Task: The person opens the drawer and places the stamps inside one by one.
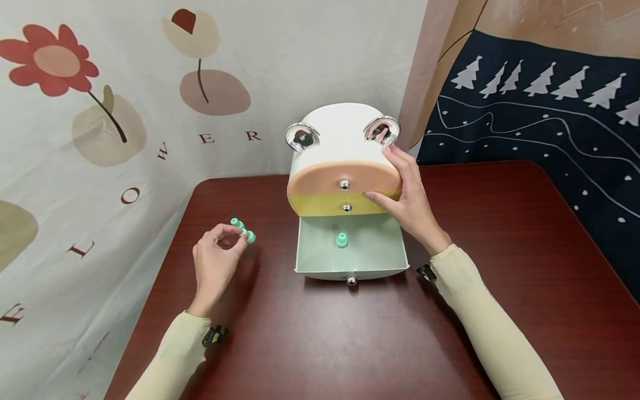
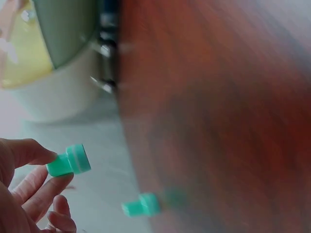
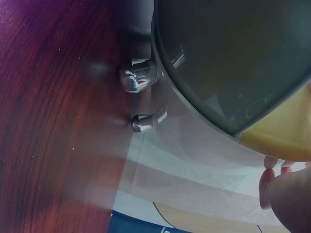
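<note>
Pinched between the thumb and fingers of my left hand (image 1: 216, 261) is a small green stamp (image 2: 69, 160), its wide end pointing away from the fingertips. Another green stamp (image 2: 141, 205) stands on the table just beyond that hand. My right hand (image 1: 414, 203) rests on the right side of a white frog-shaped drawer box (image 1: 342, 119), thumb lying across its front and fingers extended up along the side. The bottom drawer (image 1: 317, 253) is pulled out, with a third green stamp (image 1: 341, 240) inside. Above it, the orange drawer (image 1: 320, 176) and yellow drawer (image 1: 320, 205) are closed.
The box stands toward the back of a dark red wooden table (image 1: 310, 344). A silver knob (image 1: 352, 281) sticks out from the open drawer's front. Shiny round eyes (image 1: 302, 136) project at the box top. A flower-printed cloth (image 1: 150, 83) hangs behind.
</note>
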Tool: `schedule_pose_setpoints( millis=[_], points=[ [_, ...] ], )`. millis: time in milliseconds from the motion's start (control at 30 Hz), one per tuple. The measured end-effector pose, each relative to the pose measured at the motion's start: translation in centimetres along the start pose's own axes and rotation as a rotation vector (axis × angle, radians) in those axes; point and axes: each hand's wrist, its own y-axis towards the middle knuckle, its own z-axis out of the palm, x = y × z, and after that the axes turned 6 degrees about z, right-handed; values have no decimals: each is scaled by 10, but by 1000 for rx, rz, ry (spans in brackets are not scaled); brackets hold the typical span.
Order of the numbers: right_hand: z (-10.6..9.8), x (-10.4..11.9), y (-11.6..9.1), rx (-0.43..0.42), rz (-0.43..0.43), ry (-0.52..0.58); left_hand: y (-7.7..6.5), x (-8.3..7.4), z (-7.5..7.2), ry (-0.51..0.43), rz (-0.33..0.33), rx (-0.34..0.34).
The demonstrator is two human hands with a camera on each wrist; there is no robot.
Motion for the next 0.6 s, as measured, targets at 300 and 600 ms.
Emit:
schedule_pose_setpoints(
  millis=[300, 600],
  points=[
    [-3, -1, -1, 1, -5, -17, -10, -53, 11, -188, 135, 47],
    [1, -1, 2, -2, -10, 0, -14, -80, 31, -300, 262, 113]
  ],
)
